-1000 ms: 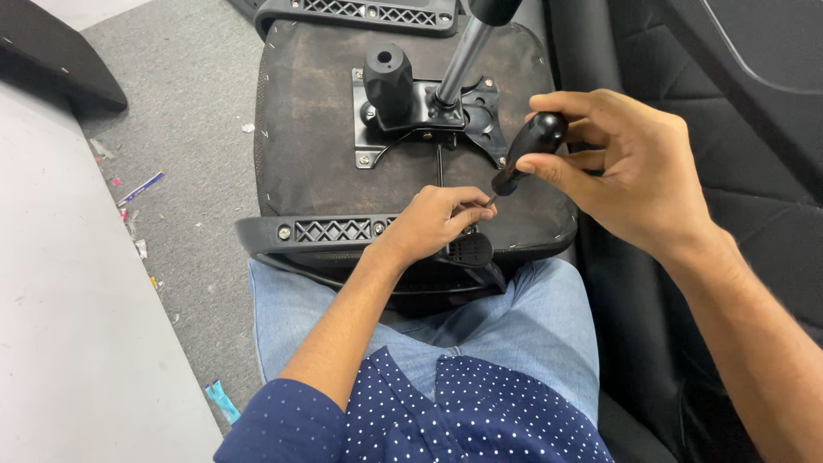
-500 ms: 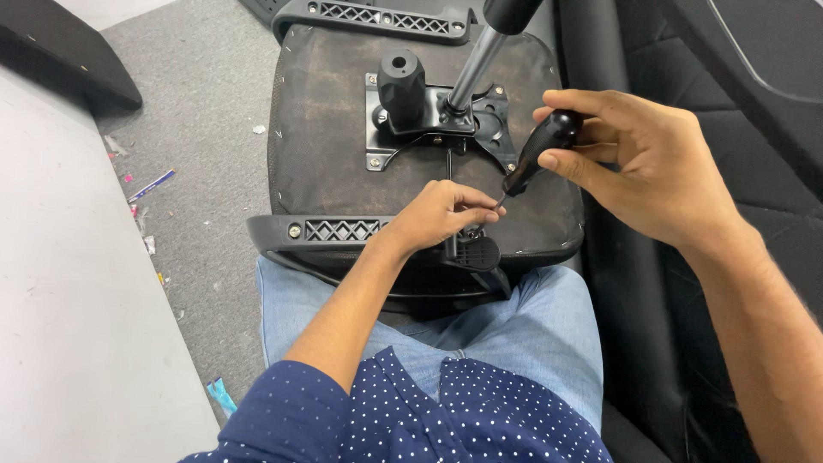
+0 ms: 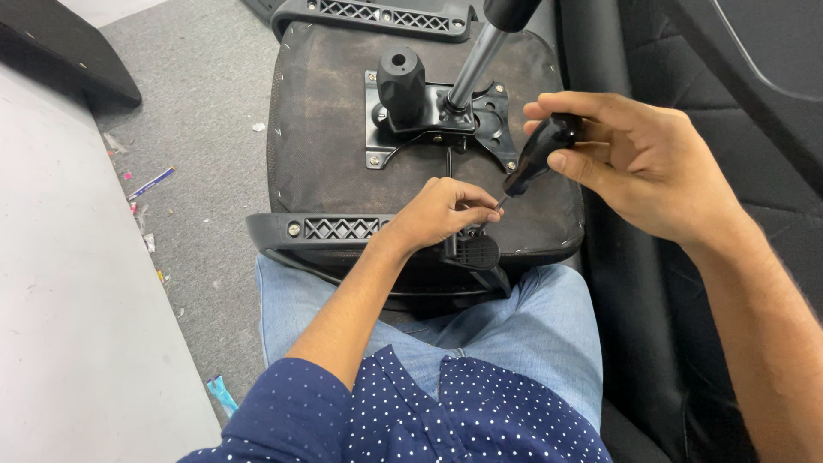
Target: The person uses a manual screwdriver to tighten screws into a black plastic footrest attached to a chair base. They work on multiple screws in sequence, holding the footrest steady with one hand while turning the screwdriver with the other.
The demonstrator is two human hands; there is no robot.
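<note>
Right hand [image 3: 639, 167]: closed round the black handle of a screwdriver [image 3: 538, 154], shaft slanting down and leftward to a tip that sits right at the left fingertips.
Left hand [image 3: 439, 213]: fingers pinched narrow on something small at the tip; what it is, I cannot tell, it is hidden under the fingers. The hand rests on the near edge of the upturned chair seat [image 3: 326, 146], which lies across the person's lap.
Slip risk: as I judge it, the tip could skid off its mark and jab the left fingers, since they touch it.
Drop risk: a small part let go here would likely roll off the seat edge toward the floor [image 3: 197, 154].
Beyond the hands: the metal mounting plate [image 3: 437, 124] with its black knob [image 3: 401, 77] and the angled steel column [image 3: 474, 64], close above the right hand's knuckles.
Room right: tight, dark chair parts crowd that arm.
Room left: open seat, then the black armrest bracket [image 3: 343, 228] and a pale surface [image 3: 77, 343] beyond the floor.
</note>
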